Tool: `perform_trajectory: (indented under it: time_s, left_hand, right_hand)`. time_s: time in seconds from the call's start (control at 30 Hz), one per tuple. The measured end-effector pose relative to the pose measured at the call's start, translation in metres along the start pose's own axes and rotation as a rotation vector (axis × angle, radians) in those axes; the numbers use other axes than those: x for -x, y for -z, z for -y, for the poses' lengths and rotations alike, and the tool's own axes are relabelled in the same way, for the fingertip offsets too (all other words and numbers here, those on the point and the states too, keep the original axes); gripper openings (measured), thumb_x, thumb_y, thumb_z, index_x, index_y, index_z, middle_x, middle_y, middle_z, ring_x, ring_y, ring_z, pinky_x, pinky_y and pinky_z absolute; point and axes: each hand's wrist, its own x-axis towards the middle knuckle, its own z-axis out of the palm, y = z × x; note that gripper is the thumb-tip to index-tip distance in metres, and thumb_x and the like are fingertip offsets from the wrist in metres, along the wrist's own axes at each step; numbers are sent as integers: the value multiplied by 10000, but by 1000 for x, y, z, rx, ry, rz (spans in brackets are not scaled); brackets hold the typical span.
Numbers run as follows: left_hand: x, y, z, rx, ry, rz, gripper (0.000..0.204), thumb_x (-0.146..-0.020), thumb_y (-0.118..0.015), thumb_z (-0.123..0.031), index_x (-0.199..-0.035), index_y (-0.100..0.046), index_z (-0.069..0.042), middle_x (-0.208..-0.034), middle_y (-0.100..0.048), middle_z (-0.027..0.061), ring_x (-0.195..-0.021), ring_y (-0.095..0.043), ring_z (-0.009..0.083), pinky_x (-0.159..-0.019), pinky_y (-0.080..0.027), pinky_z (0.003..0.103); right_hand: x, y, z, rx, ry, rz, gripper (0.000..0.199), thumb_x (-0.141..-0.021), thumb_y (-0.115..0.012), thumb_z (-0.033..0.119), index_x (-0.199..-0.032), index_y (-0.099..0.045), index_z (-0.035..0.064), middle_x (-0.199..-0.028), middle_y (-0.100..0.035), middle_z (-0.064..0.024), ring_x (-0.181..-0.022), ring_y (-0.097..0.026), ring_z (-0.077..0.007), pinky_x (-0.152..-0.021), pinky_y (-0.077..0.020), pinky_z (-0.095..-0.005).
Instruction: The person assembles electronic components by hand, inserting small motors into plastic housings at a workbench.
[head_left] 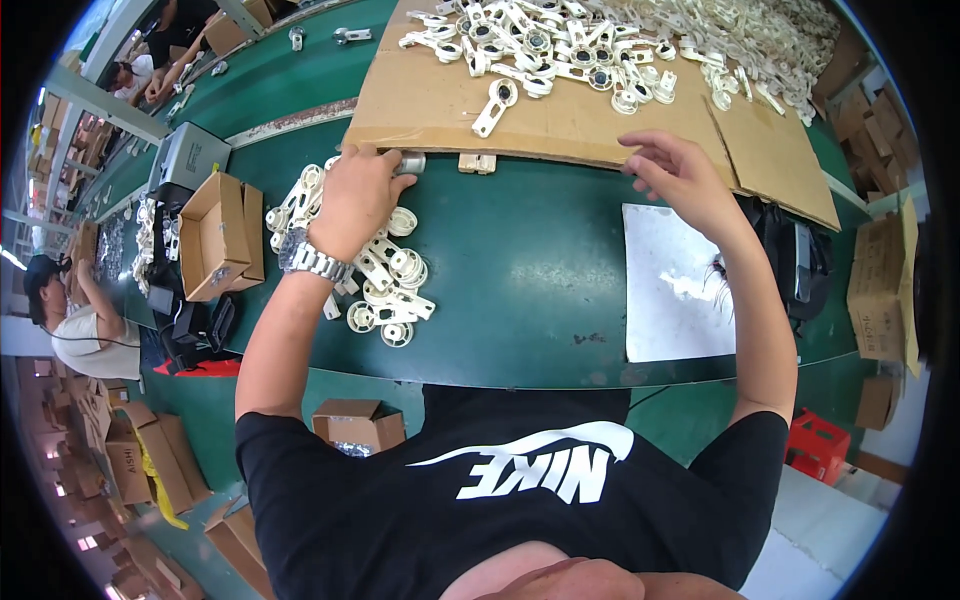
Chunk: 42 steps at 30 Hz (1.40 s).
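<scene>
My left hand [355, 195] is at the near left corner of a cardboard sheet [560, 138], palm down with fingers bent. A short grey metal cylinder [412, 162] shows beside its index finger and thumb; whether the hand grips it is hidden. Below and around that wrist lies a loose pile of white plastic parts [395, 270] with round ends and flat arms. My right hand [680, 178] hovers near the sheet's front edge, fingers curved and apart, with nothing seen in it. A large heap of similar white parts [535, 45], several with dark round centres, covers the sheet's far side.
A small off-white block [477, 163] sits at the sheet's edge. White paper [665, 300] lies on the green table [520, 330] at right, beside a black bag [790, 260]. An open cardboard box [215, 235] stands at left. Co-workers [90, 315] sit along the far left.
</scene>
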Motion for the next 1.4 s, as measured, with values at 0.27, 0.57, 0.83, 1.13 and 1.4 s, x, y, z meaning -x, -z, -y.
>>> perform_trajectory:
  time_s: [0.27,0.57,0.83,1.13,1.4]
  left_hand:
    - [0,18,11,114,-319,-8,121,-836,-751,-38,-934,-681,-41,-1037,-587,149,-1068,-552,355,-923,-483,467]
    - [5,36,17,742,60,-207,89,-1070,-607,-98,-1051,-593,-12,-1203,-760,138,-993,-697,165,-892,-546,313]
    - [-2,3,-143,1663,127,-34,346,-965,-742,-17,-1177,-468,-17,-1156,-708,169,-1015,-717,188,-831,-602,287]
    - [-16,-21,-139,1803,268,67,439,-1032,-682,-133,-1408,-514,19,-1258,-719,146,-1094,-713,179,-902,-603,316]
    - [-22,-19,-113,1913,281,58,387,-1056,-569,-22,-1430,-475,14,-1344,-665,158,-1224,-657,207,-1045,-557,371]
  right_hand:
    - [38,17,-3,65,13,-8,293,-1068,-624,190,-1300,-681,20,-1025,-733,-33,-922,-644,-98,-804,-519,-262]
    - [80,64,-14,416,85,-281,215,-978,-675,97,-1132,-700,-51,-947,-739,-146,-827,-686,-220,-762,-543,-326]
    - [124,68,-58,856,4,-56,280,-822,-701,-60,-1096,-735,-7,-1086,-685,-182,-1047,-672,-367,-932,-540,-413]
    - [108,70,-78,558,-244,-156,250,-813,-845,51,-976,-666,-7,-853,-585,-50,-728,-517,-143,-667,-464,-299]
    - [98,91,-86,215,-269,-212,127,-1019,-685,111,-959,-645,6,-868,-681,-21,-781,-575,-104,-702,-478,-271]
